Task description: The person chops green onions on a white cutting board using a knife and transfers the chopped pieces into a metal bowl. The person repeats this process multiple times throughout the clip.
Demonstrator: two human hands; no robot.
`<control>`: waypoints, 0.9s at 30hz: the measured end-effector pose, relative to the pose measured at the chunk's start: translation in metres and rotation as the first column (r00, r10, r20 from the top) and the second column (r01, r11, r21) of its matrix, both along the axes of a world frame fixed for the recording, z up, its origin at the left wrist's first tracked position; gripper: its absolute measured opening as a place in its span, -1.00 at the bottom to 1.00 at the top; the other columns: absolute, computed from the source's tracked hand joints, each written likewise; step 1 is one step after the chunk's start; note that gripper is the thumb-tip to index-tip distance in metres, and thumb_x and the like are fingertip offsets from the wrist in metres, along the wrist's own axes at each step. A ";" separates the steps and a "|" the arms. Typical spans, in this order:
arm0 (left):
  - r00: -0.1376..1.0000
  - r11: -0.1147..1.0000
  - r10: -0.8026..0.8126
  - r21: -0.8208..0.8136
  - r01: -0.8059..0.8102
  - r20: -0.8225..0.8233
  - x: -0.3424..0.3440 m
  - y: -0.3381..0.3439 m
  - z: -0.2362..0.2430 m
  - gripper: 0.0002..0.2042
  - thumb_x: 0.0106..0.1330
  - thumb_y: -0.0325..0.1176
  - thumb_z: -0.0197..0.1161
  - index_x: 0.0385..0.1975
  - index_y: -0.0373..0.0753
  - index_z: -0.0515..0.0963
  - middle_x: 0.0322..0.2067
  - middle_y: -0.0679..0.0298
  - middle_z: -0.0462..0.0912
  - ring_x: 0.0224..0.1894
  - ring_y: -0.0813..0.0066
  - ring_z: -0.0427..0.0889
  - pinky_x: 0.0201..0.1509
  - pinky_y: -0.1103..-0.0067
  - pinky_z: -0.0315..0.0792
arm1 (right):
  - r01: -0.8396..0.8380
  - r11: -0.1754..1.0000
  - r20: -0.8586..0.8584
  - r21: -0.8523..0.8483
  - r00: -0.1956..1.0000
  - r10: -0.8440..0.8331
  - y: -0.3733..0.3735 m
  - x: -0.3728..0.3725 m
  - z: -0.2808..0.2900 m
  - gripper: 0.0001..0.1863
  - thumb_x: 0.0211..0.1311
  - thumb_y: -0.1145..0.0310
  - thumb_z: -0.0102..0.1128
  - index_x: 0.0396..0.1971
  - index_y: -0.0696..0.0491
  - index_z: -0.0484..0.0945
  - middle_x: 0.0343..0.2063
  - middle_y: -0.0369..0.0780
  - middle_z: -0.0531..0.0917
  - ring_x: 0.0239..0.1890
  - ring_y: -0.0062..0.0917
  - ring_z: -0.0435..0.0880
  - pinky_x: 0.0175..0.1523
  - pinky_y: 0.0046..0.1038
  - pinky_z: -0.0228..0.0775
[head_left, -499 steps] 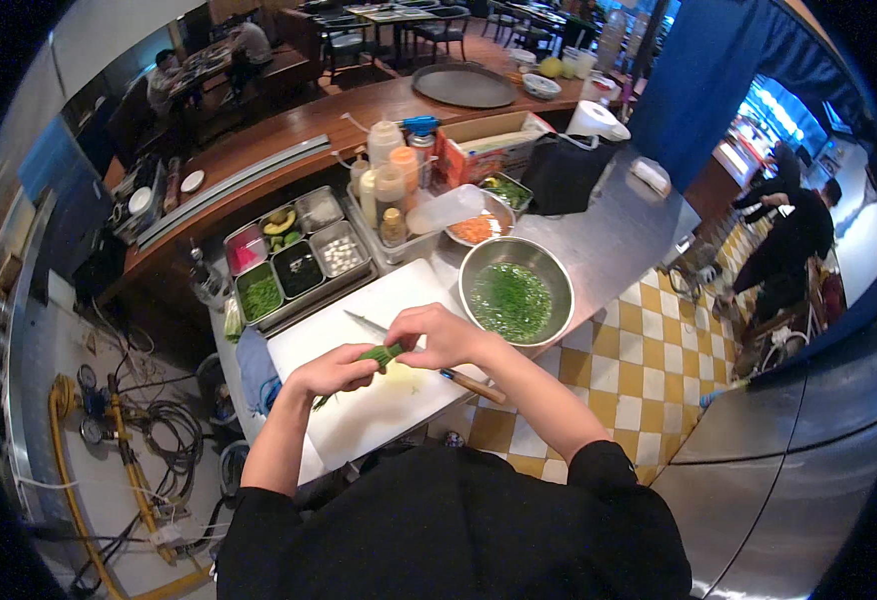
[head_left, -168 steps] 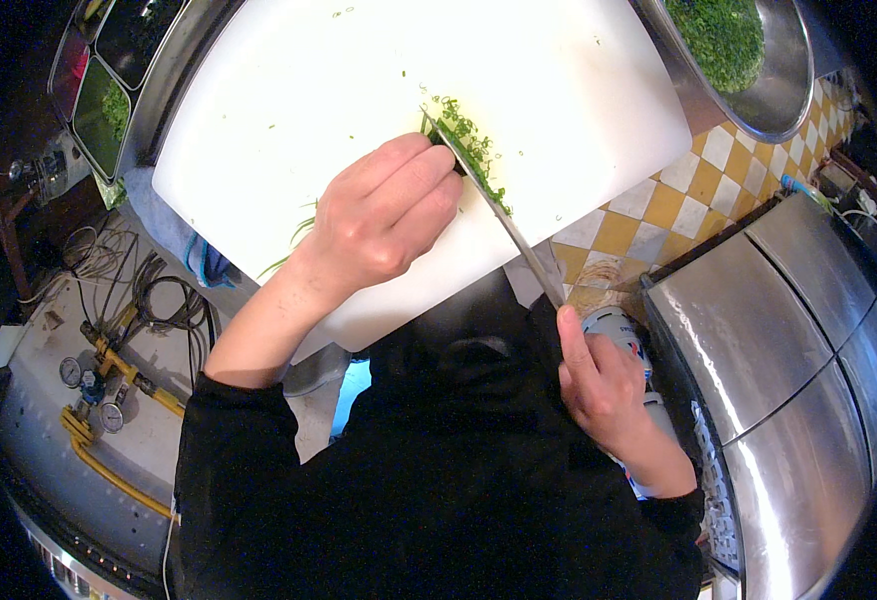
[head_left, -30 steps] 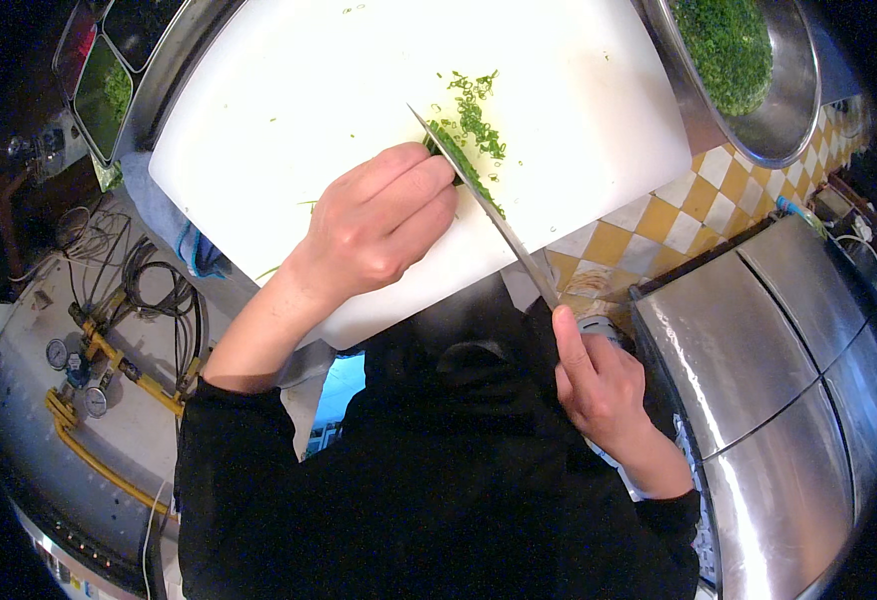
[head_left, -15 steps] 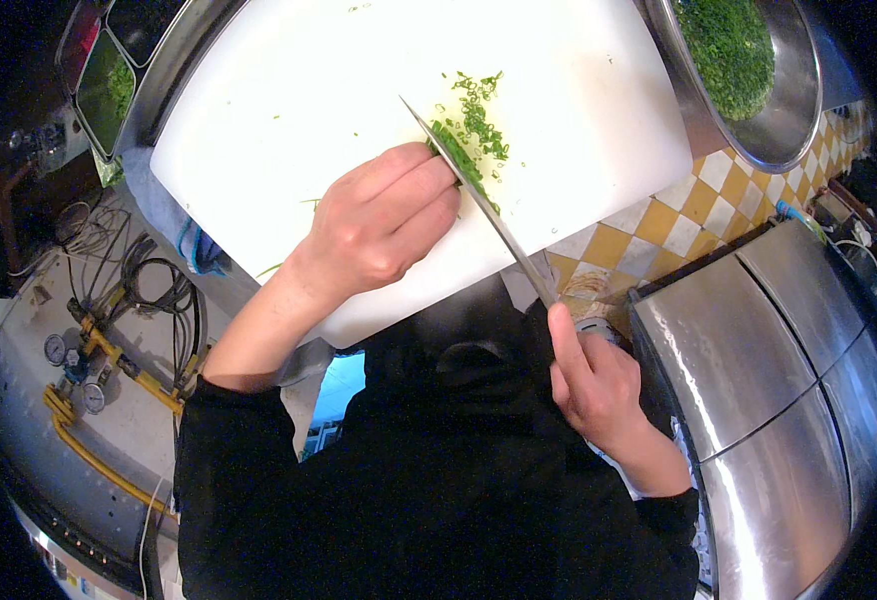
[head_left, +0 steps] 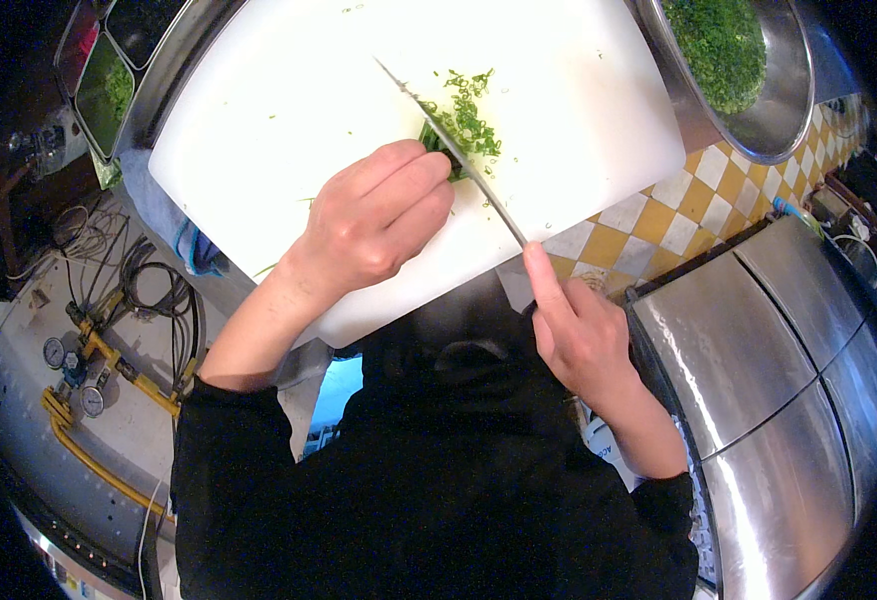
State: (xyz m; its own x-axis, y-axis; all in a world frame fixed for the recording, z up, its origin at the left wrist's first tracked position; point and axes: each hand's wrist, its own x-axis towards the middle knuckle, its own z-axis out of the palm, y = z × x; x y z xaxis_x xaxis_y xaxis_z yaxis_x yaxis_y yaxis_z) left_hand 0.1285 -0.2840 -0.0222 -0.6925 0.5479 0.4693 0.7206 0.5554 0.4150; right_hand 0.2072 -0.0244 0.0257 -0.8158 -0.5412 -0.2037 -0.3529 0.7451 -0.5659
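Flanking the cutting board (head_left: 569,110): bowl (head_left: 781,92), containers (head_left: 99,122).

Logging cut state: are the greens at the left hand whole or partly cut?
Partly cut: the left hand holds uncut stalks beside the knife; chopped rings lie on the cutting board across the blade.

The left hand (head_left: 381,217) curls palm down; the right hand (head_left: 581,332) grips, lower down.
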 end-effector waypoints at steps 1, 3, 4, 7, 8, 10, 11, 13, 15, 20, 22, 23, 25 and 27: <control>1.000 1.000 0.000 -0.002 0.000 0.004 0.000 -0.001 0.000 -0.82 -0.17 -0.51 0.25 -0.49 -0.38 0.55 -0.30 0.13 0.59 -0.25 0.24 0.64 -0.26 0.49 0.60 | 0.008 1.000 0.000 -0.021 1.000 -0.008 0.002 0.003 0.006 -0.26 0.07 0.50 0.27 0.36 0.00 0.36 -0.56 -0.25 0.39 -0.64 -0.40 0.50 -0.57 -0.39 0.40; 1.000 1.000 -0.008 -0.003 0.008 -0.001 -0.001 -0.002 0.000 -0.82 -0.17 -0.51 0.25 -0.50 -0.37 0.55 -0.30 0.13 0.60 -0.26 0.24 0.65 -0.26 0.49 0.60 | 0.017 0.999 0.003 -0.028 1.000 -0.017 0.006 0.013 0.016 -0.25 0.06 0.50 0.28 0.35 0.00 0.37 -0.55 -0.25 0.41 -0.64 -0.41 0.50 -0.56 -0.39 0.41; 1.000 1.000 -0.009 -0.001 0.009 -0.001 0.000 -0.001 0.000 -0.82 -0.17 -0.51 0.26 -0.50 -0.37 0.55 -0.30 0.13 0.60 -0.26 0.24 0.65 -0.26 0.49 0.60 | 0.014 1.000 0.006 -0.011 1.000 -0.014 0.009 0.020 0.023 -0.26 0.06 0.50 0.29 0.35 0.00 0.37 -0.55 -0.25 0.42 -0.64 -0.42 0.50 -0.56 -0.39 0.41; 1.000 1.000 0.007 0.010 -0.007 -0.011 0.000 -0.001 0.000 -0.82 -0.17 -0.51 0.26 -0.50 -0.37 0.54 -0.31 0.14 0.60 -0.26 0.25 0.64 -0.26 0.49 0.60 | 0.022 1.000 -0.004 0.001 1.000 -0.022 0.017 0.031 0.026 -0.26 0.06 0.51 0.28 0.34 0.01 0.39 -0.54 -0.25 0.44 -0.65 -0.43 0.50 -0.55 -0.39 0.42; 1.000 1.000 0.005 0.011 -0.005 -0.007 0.000 0.000 0.000 -0.82 -0.16 -0.52 0.26 -0.50 -0.37 0.54 -0.31 0.14 0.59 -0.26 0.25 0.64 -0.27 0.49 0.60 | 0.029 1.000 -0.011 0.000 1.000 -0.029 0.018 0.033 0.025 -0.27 0.06 0.51 0.28 0.34 0.01 0.39 -0.53 -0.26 0.45 -0.65 -0.44 0.50 -0.55 -0.39 0.43; 1.000 1.000 0.003 0.011 -0.003 0.001 0.001 0.000 0.000 -0.82 -0.16 -0.52 0.26 -0.50 -0.38 0.54 -0.31 0.14 0.59 -0.26 0.25 0.64 -0.27 0.49 0.60 | 0.032 0.999 -0.008 -0.001 0.999 -0.032 0.016 0.031 0.021 -0.26 0.06 0.52 0.27 0.35 0.01 0.38 -0.54 -0.25 0.45 -0.65 -0.42 0.50 -0.55 -0.38 0.43; 1.000 1.000 -0.002 0.016 0.001 0.014 0.001 0.000 0.000 -0.81 -0.17 -0.54 0.30 -0.48 -0.37 0.55 -0.31 0.13 0.60 -0.26 0.23 0.65 -0.26 0.48 0.60 | 0.034 0.999 -0.007 -0.003 0.999 -0.034 0.015 0.029 0.019 -0.26 0.06 0.52 0.27 0.35 0.01 0.38 -0.54 -0.25 0.45 -0.65 -0.42 0.50 -0.56 -0.37 0.42; 0.999 1.000 -0.011 0.024 0.010 0.040 0.001 -0.001 0.001 -0.78 -0.17 -0.59 0.39 -0.46 -0.36 0.56 -0.32 0.12 0.61 -0.28 0.18 0.65 -0.26 0.45 0.59 | 0.012 1.000 -0.001 0.011 1.000 -0.012 0.010 0.019 0.010 -0.25 0.07 0.52 0.26 0.36 0.00 0.36 -0.54 -0.24 0.45 -0.65 -0.40 0.51 -0.55 -0.36 0.42; 0.999 1.000 -0.009 0.022 0.008 0.044 0.001 -0.002 0.002 -0.78 -0.17 -0.59 0.39 -0.46 -0.35 0.56 -0.32 0.12 0.61 -0.28 0.18 0.65 -0.26 0.45 0.59 | -0.007 0.999 0.014 0.031 1.000 0.007 0.002 0.007 0.002 -0.25 0.07 0.52 0.26 0.36 0.00 0.35 -0.54 -0.23 0.45 -0.64 -0.39 0.51 -0.55 -0.34 0.42; 0.999 1.000 -0.005 0.021 0.004 0.036 0.002 -0.002 0.000 -0.80 -0.16 -0.57 0.34 -0.47 -0.37 0.56 -0.32 0.13 0.61 -0.28 0.21 0.65 -0.26 0.46 0.60 | 0.032 0.997 0.012 -0.072 0.999 -0.031 -0.002 -0.002 0.007 -0.25 0.07 0.50 0.28 0.36 -0.01 0.36 -0.55 -0.24 0.44 -0.64 -0.40 0.51 -0.55 -0.33 0.42; 1.000 1.000 0.004 0.024 -0.004 -0.003 0.000 0.000 -0.001 -0.84 -0.15 -0.52 0.26 -0.50 -0.37 0.54 -0.31 0.14 0.60 -0.26 0.27 0.64 -0.28 0.49 0.60 | 0.025 0.999 0.014 -0.047 1.000 -0.024 0.005 0.010 0.016 -0.26 0.07 0.49 0.28 0.35 -0.01 0.38 -0.55 -0.26 0.43 -0.64 -0.41 0.50 -0.55 -0.35 0.42; 1.000 1.000 0.005 0.020 -0.005 -0.005 0.001 0.000 -0.001 -0.84 -0.15 -0.52 0.26 -0.50 -0.37 0.54 -0.31 0.14 0.60 -0.26 0.27 0.64 -0.28 0.49 0.60 | 0.020 0.999 0.016 -0.032 1.000 -0.020 0.009 0.016 0.019 -0.26 0.07 0.49 0.28 0.35 -0.01 0.38 -0.55 -0.26 0.43 -0.64 -0.41 0.50 -0.55 -0.35 0.42; 1.000 1.000 0.003 0.012 -0.003 -0.009 0.000 -0.001 0.000 -0.84 -0.14 -0.52 0.26 -0.50 -0.37 0.54 -0.30 0.14 0.60 -0.26 0.27 0.64 -0.28 0.50 0.60 | 0.019 1.000 0.021 -0.018 1.000 -0.019 0.014 0.024 0.023 -0.27 0.06 0.49 0.28 0.34 0.00 0.39 -0.56 -0.27 0.43 -0.64 -0.42 0.49 -0.55 -0.36 0.42; 1.000 1.000 0.004 0.023 -0.004 -0.005 0.000 0.000 -0.001 -0.84 -0.14 -0.52 0.26 -0.50 -0.37 0.54 -0.31 0.14 0.60 -0.26 0.27 0.64 -0.28 0.50 0.60 | 0.026 1.000 0.018 -0.006 0.999 -0.026 0.016 0.027 0.022 -0.27 0.06 0.49 0.28 0.34 0.00 0.39 -0.56 -0.27 0.42 -0.64 -0.43 0.49 -0.54 -0.36 0.43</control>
State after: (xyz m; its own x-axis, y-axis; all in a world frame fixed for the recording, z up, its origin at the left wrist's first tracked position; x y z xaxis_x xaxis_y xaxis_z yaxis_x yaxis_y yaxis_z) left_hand 0.1286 -0.2836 -0.0227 -0.6924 0.5340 0.4852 0.7204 0.5490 0.4238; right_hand 0.2343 -0.0086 0.0477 -0.8261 -0.5210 -0.2150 -0.3230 0.7502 -0.5769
